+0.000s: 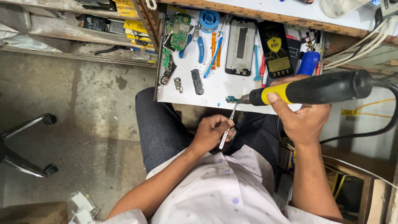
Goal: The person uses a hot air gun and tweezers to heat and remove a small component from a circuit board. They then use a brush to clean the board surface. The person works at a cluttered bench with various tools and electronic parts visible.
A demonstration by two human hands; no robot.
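My left hand [210, 132] grips metal tweezers [228, 126] whose tips hold a small teal circuit piece [230, 99] at the near edge of the white work surface [215, 89]. My right hand [300, 114] is wrapped around a black and yellow hot-air handle [319, 89]. Its metal nozzle points left at the small piece, almost touching it. A thick black cable runs from the handle's right end.
On the white surface lie green circuit boards [180, 31], blue-handled pliers [200, 49], a phone frame [241, 45], a black phone package [274, 49], a blue solder reel [209, 18] and small parts. A chair base [25, 145] stands on the concrete floor at left. White cables [360, 45] hang at right.
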